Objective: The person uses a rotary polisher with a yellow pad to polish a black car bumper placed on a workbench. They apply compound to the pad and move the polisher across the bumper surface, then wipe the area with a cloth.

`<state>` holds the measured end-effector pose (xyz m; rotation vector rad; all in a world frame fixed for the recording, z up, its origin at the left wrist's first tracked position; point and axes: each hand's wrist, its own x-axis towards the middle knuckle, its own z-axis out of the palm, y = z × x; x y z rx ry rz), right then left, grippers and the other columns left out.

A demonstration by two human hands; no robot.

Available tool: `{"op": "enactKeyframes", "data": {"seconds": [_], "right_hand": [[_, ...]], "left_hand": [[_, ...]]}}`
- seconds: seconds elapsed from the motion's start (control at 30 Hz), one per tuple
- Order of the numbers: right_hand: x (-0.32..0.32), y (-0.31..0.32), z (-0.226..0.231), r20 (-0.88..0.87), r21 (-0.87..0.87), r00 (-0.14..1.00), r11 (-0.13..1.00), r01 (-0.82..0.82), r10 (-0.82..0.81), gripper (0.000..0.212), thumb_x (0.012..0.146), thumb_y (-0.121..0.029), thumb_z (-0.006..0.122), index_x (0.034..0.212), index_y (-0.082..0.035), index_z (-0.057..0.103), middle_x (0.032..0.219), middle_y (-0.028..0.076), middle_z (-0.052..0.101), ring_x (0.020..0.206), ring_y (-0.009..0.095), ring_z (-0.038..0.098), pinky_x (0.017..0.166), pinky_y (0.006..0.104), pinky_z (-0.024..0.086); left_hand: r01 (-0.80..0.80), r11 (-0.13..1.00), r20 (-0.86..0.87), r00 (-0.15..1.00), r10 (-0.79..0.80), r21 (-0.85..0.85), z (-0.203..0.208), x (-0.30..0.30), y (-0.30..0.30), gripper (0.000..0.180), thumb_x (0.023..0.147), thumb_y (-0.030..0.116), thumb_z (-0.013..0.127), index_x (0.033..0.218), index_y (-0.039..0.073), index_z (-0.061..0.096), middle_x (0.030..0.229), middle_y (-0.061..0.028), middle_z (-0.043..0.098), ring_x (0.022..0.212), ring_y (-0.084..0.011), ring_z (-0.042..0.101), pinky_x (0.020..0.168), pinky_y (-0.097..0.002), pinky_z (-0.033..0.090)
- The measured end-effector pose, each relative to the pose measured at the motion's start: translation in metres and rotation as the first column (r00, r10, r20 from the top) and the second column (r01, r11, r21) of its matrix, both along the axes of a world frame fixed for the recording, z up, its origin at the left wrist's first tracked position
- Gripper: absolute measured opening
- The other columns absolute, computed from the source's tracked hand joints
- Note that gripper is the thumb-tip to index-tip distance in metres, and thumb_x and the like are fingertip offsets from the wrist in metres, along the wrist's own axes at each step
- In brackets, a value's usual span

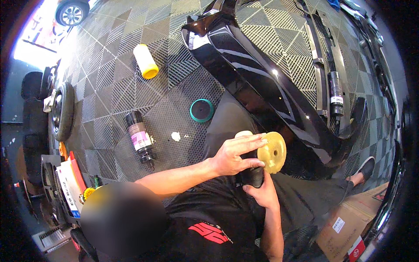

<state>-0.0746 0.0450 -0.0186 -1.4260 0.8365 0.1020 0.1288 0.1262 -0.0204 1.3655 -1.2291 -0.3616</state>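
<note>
A black handheld polisher (252, 174) with a round yellow foam pad (274, 153) is held above my lap. My left hand (238, 156) comes in from the left, fingers across the pad's near edge and the thumb below them, gripping the pad. Lower down, my right hand (264, 192) is wrapped round the polisher's dark body, its thumb along the side. The pad's face has a hole at its centre and looks wet or smeared in places. Part of the tool is hidden behind my left hand.
Beyond my legs lies a glossy black bumper (257, 89). On the tiled floor are a white bottle with a yellow end (145, 61), a green-rimmed black disc (201, 110) and a pink-labelled black bottle (139, 135). A cardboard box (347, 225) stands at right, a wheel (63, 111) at left.
</note>
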Motion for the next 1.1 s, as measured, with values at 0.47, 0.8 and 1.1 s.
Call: {"op": "enactKeyframes", "data": {"seconds": [0.47,0.8,1.1], "right_hand": [[0.026,-0.002,0.046,0.065,0.042,0.994,0.995,-0.095,0.092,0.098,0.064,-0.01,0.089,0.146,0.002,0.037,0.132,0.011,0.055,0.122,0.02,0.054,0.102,0.0354,0.047],[0.094,-0.029,0.061,0.186,0.288,0.944,0.903,-0.317,0.272,0.102,0.071,-0.028,0.089,0.15,0.006,0.034,0.143,0.017,0.052,0.13,0.025,0.052,0.112,0.0386,0.039],[0.147,-0.025,0.049,0.243,0.752,0.926,0.547,-0.367,0.287,0.068,0.095,-0.053,0.062,0.133,0.003,0.054,0.108,0.014,0.069,0.09,0.021,0.069,0.078,0.0338,0.058]], "left_hand": [[-0.021,0.994,0.037,0.999,0.025,-0.105,0.043,0.018,0.004,0.088,0.078,0.062,0.071,0.15,0.019,0.048,0.159,-0.0246,0.034,0.144,-0.047,0.034,0.115,-0.0584,0.029],[-0.287,0.932,-0.23,0.913,0.335,0.219,0.035,0.093,0.054,0.101,0.073,0.052,0.08,0.153,0.005,0.038,0.155,-0.0211,0.042,0.142,-0.0377,0.04,0.119,-0.0494,0.028],[-0.493,0.856,-0.874,0.473,0.113,-0.157,0.038,0.097,0.038,0.066,0.092,0.022,0.07,0.146,0.001,0.039,0.102,-0.0131,0.069,0.109,-0.0327,0.067,0.106,-0.0509,0.048]]}}
